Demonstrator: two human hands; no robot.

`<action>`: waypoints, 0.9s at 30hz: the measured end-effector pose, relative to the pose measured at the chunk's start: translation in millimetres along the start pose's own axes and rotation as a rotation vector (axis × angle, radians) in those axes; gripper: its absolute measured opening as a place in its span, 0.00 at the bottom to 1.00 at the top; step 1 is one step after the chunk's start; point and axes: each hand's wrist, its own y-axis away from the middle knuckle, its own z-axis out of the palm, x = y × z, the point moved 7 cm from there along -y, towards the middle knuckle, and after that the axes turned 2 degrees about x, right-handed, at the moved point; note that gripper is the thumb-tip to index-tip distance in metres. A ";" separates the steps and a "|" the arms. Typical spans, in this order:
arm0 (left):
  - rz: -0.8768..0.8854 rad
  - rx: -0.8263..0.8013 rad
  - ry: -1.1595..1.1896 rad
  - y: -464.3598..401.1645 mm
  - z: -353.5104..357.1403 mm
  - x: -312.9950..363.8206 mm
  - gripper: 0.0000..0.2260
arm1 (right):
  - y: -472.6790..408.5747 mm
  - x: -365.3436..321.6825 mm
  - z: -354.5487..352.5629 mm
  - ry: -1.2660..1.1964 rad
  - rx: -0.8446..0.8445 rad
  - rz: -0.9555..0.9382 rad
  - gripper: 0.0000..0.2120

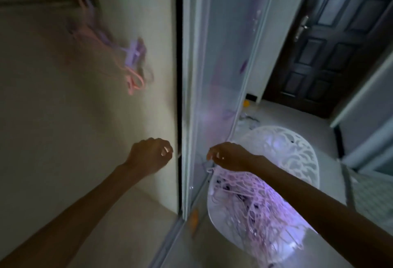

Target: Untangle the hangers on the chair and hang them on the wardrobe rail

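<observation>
No text, label, brand, number or sign could be read anywhere; the view was dim and blurred.

Home bedroom: wardrobe rail (38, 3), panelled door (331, 40).

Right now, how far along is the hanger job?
Early stage. Done: a few pink and purple hangers already hang on the wardrobe rail. In hand: the right hand seems to pinch a hanger hook just above the tangled pile; the left hand holds nothing. Left: most of the pile still lies on the white chair.
</observation>
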 end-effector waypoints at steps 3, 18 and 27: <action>0.003 -0.208 0.077 -10.0 62.1 29.1 0.09 | 37.7 66.4 29.5 -0.092 -0.085 0.194 0.12; -0.542 -0.523 0.553 -76.0 341.1 104.1 0.06 | 119.4 355.6 180.9 -0.218 -0.368 0.592 0.14; -0.415 -0.631 0.524 -96.2 455.5 182.2 0.17 | 127.6 430.5 273.2 -0.272 -0.279 0.750 0.23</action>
